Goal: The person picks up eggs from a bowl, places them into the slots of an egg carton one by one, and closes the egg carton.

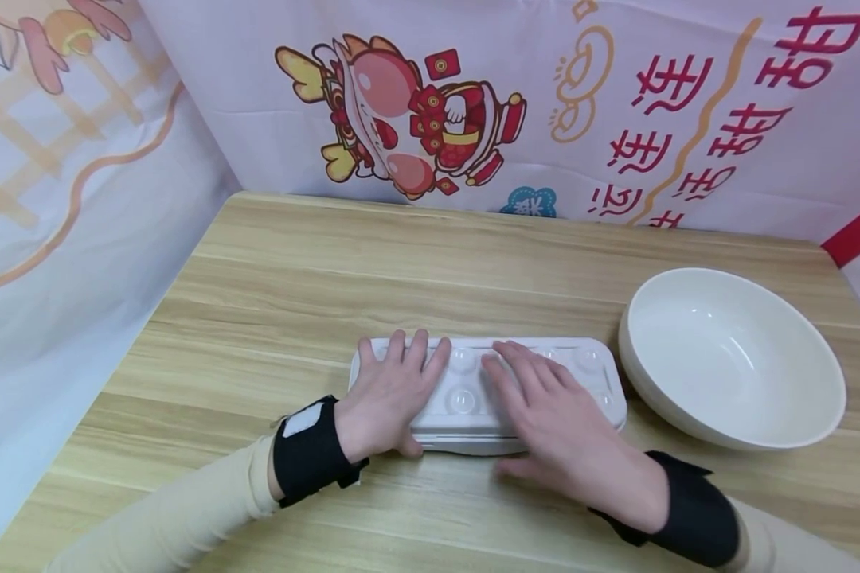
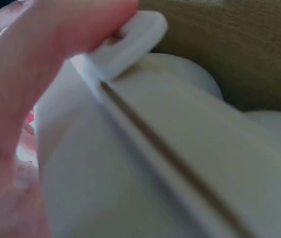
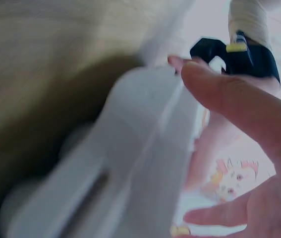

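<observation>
A closed white plastic egg box [image 1: 462,426], its lid moulded with rows of round bumps, lies lengthwise on the table before me. My left hand [image 1: 392,396] spreads its straight fingers over the lid's left end. In the left wrist view its thumb [image 2: 66,34] touches a small white latch tab [image 2: 140,37] at the seam between lid and base. Over the right half lies my right hand [image 1: 562,422], fingers extended across the lid. Its thumb [image 3: 229,94] is near the box's front edge in the right wrist view; contact there is unclear.
A large white bowl [image 1: 731,366] stands on the wooden table [image 1: 272,278], close to the right end of the box. Printed cloth [image 1: 530,95] hangs behind the table's far edge and along the left side. Both wrists wear black straps.
</observation>
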{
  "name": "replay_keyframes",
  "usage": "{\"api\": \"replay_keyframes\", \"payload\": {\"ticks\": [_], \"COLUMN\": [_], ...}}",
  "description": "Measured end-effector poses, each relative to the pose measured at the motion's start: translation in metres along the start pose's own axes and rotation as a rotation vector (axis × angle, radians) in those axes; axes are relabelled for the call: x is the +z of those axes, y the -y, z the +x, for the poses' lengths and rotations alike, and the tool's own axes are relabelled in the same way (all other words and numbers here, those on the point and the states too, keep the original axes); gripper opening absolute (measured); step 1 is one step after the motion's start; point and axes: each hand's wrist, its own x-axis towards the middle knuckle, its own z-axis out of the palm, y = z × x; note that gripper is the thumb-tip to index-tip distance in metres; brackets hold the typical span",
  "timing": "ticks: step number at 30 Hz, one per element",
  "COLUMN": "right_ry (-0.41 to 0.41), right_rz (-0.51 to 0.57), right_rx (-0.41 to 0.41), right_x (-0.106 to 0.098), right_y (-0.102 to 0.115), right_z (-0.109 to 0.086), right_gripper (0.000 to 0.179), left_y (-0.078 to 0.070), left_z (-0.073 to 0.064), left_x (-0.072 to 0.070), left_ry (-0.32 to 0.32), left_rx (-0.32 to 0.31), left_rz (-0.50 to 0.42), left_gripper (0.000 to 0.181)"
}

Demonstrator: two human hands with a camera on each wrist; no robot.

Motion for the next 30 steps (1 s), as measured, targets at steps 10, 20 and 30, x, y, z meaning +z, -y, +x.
{"api": "replay_keyframes", "payload": {"ticks": [10, 20, 30], "right_ry": [-0.018, 0.010, -0.013], "right_rz": [0.021, 0.045, 0.047], "right_rx": [0.034, 0.097, 0.126], "right_x": [0.020, 0.031, 0.038], "right_y": [0.027, 0.025, 0.026], "right_z": [0.028, 0.037, 0.040], "right_gripper": [0.115, 0.115, 0.120], "left_y": [0.003, 0.002, 0.003], "left_z": [0.004, 0.003, 0.004], "left_x": [0.002, 0.002, 0.004], "left_ry": [0.085, 0.061, 0.027], "left_rx": [-0.050, -0.036, -0.011], "left_rz": [-0.077, -0.014, 0.042], "left_gripper": [0.124, 0.123, 0.123]}}
